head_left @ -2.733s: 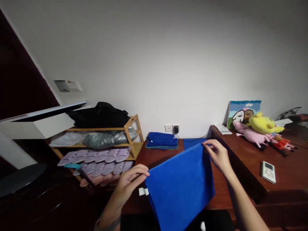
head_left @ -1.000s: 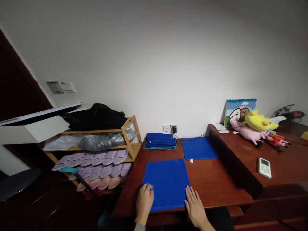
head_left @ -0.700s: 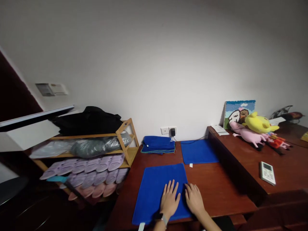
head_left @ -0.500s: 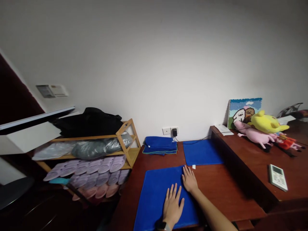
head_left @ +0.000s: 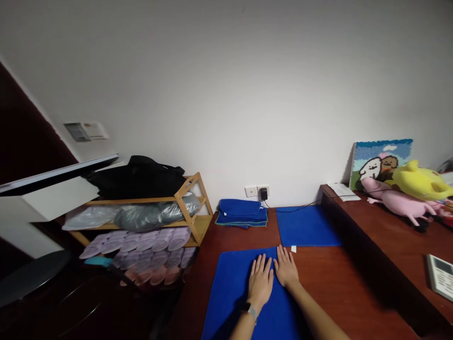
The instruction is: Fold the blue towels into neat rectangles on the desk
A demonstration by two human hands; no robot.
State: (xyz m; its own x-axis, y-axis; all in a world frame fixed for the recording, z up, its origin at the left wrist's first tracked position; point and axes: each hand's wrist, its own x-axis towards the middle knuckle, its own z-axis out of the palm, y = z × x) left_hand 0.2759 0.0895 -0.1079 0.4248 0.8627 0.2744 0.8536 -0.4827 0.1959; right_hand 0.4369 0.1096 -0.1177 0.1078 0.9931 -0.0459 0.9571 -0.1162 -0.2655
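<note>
A blue cloth (head_left: 233, 283) lies spread flat on the reddish-brown table (head_left: 332, 278). My left hand (head_left: 261, 279), with a watch at the wrist, rests palm down on it, fingers stretched out. Close beside it on the right, my right hand (head_left: 286, 267) lies flat over the cloth's right edge near the top corner, fingers extended. Neither hand grips anything. A small white tag (head_left: 293, 249) shows just right of my right fingertips. Farther back lies a second flat blue cloth (head_left: 307, 226), and to its left a stack of folded blue cloths (head_left: 241, 213) near the wall.
At the left, a wooden rack (head_left: 198, 226) holds slippers (head_left: 152, 240), plastic-wrapped items and a black bag (head_left: 141, 177). On the right, a raised desk (head_left: 385, 241) bears plush toys (head_left: 396, 200), a picture (head_left: 384, 160) and a calculator-like device (head_left: 442, 276). A black plug (head_left: 264, 193) sits in the wall socket.
My left hand has slid forward over the cloth, closer to my right hand. My right hand stays at the cloth's right edge. The whole view has shifted slightly.
</note>
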